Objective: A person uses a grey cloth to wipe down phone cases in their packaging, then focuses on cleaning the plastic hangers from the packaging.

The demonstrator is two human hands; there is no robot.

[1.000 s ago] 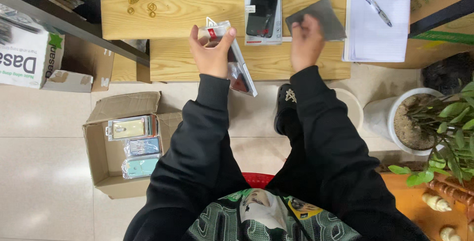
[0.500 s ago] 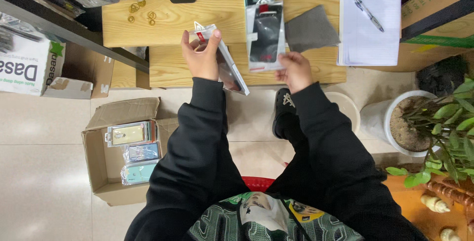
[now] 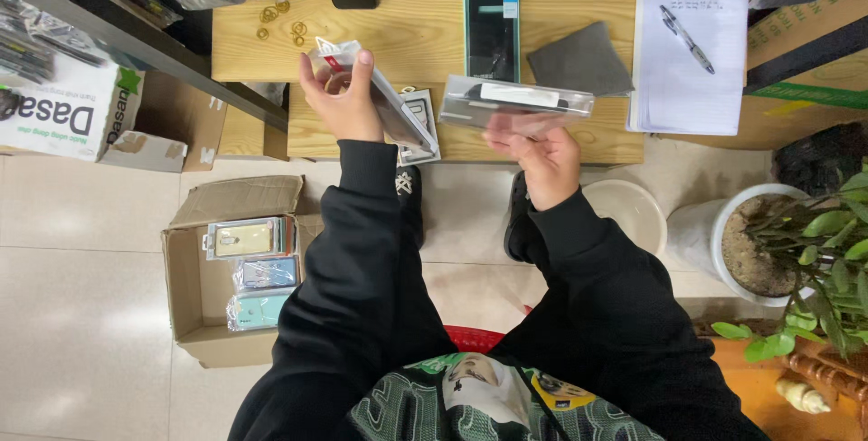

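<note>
My left hand (image 3: 342, 100) grips a clear plastic phone-case package (image 3: 384, 102) with a red-and-white hang tab, held tilted over the front edge of the wooden table (image 3: 416, 39). My right hand (image 3: 533, 154) holds up a second clear package (image 3: 515, 102), lying sideways and a little blurred, above the table's front edge. Flat on the table behind it lies a dark packaged phone case (image 3: 492, 36). Another small package (image 3: 420, 114) rests on the table between my hands.
A grey cloth (image 3: 580, 60) and a notepad (image 3: 689, 60) with a pen (image 3: 685, 38) lie at the table's right. Gold rings (image 3: 282, 22) sit at its left. An open cardboard box (image 3: 194, 278) with packaged cases stands on the floor left. A potted plant (image 3: 787, 242) stands right.
My right hand has come back from the grey cloth and picked a clear package off the table, lifting it sideways. My left hand keeps hold of its package, shifted slightly.
</note>
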